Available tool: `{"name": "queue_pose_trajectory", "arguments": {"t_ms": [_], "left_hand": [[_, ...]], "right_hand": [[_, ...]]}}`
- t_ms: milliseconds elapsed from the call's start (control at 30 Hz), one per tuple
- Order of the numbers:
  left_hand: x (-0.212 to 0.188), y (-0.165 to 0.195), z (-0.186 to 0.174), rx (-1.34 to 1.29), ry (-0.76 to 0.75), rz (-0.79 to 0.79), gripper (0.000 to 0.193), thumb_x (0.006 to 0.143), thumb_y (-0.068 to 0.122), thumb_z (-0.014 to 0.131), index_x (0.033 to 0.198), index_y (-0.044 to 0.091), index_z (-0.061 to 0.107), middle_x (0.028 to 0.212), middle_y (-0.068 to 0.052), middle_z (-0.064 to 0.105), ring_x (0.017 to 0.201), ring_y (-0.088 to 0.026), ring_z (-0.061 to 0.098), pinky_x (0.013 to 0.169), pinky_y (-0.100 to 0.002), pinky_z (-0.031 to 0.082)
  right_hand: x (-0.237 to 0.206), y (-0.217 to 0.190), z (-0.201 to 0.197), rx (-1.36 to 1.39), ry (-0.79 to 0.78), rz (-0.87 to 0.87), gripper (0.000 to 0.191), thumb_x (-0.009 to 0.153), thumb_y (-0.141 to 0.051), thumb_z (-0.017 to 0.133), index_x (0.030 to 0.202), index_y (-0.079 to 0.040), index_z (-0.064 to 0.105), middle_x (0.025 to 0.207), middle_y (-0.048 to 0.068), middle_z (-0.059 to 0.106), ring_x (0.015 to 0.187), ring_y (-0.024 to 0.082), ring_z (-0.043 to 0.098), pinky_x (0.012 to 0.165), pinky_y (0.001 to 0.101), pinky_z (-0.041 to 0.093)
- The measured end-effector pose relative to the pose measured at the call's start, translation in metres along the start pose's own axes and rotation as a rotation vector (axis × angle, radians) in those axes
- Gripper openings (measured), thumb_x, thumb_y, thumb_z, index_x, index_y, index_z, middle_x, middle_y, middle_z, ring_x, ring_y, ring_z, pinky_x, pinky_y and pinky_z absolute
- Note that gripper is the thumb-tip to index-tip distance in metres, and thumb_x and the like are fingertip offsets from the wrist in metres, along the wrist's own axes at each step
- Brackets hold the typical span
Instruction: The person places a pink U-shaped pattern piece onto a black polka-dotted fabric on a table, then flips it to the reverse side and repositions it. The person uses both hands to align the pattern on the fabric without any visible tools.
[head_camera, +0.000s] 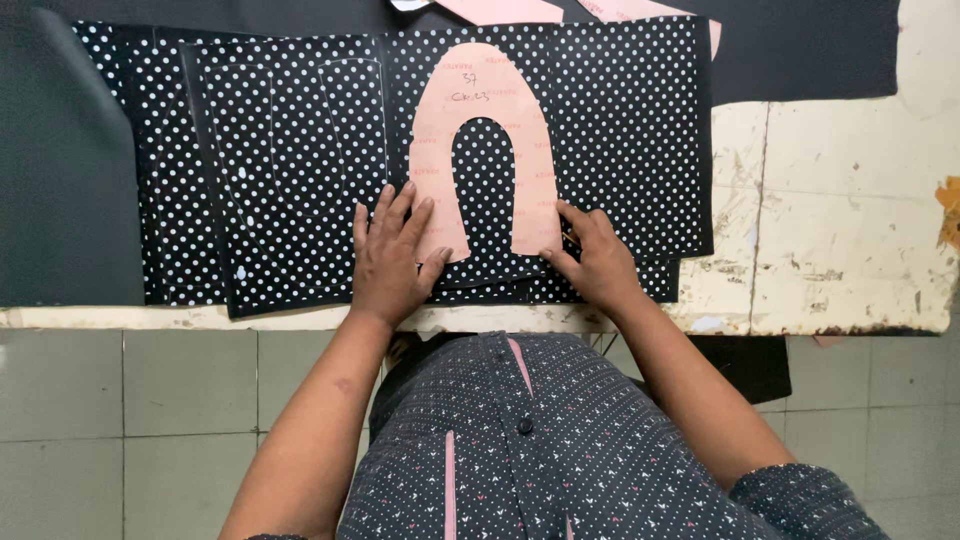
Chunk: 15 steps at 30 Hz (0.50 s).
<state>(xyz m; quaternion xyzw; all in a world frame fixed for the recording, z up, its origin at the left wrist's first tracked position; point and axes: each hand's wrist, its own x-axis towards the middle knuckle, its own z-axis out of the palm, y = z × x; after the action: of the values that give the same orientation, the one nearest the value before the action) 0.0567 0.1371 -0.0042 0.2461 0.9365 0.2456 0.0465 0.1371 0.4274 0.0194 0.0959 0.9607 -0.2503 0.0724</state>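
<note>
Hidden and cut off

More pink pattern pieces (505, 9) run off the top edge; the right hand (598, 262) hides whatever thin tool it holds against the pink U-shaped template (487, 110).

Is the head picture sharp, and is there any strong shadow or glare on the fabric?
Head view: evenly lit and sharp; the dotted fabric and pink template show no glare; only soft, faint shadows under the left hand and right hand.

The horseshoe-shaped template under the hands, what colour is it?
Pale pink: the template lies on black, white-dotted fabric, seen in the head view.
</note>
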Motion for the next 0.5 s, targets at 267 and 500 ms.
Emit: {"name": "queue_pose_trajectory", "arguments": {"t_ms": [267, 500], "left_hand": [[0.0001, 0.0001, -0.0007, -0.010, 0.012, 0.012, 0.068, 0.091, 0.044, 0.067, 0.149, 0.012, 0.050, 0.161, -0.012, 0.035, 0.154, -0.031, 0.020, 0.124, -0.055, 0.006], [-0.0010, -0.0003, 0.0020, 0.009, 0.018, 0.020, 0.068, 0.093, 0.047, 0.065, 0.151, 0.013, 0.049, 0.161, -0.012, 0.034, 0.153, -0.031, 0.020, 0.124, -0.056, 0.006]], "right_hand": [[-0.0007, 0.0004, -0.0008, 0.014, 0.033, -0.052, 0.069, 0.086, -0.036, 0.078, 0.146, -0.015, 0.050, 0.109, 0.010, 0.056, 0.094, 0.027, 0.065, 0.077, 0.0405, 0.055], [0.0001, -0.0066, -0.0047, -0.010, -0.054, 0.073, 0.070, 0.087, -0.041, 0.075, 0.148, -0.017, 0.048, 0.111, 0.008, 0.056, 0.094, 0.024, 0.064, 0.076, 0.0386, 0.055]]}}
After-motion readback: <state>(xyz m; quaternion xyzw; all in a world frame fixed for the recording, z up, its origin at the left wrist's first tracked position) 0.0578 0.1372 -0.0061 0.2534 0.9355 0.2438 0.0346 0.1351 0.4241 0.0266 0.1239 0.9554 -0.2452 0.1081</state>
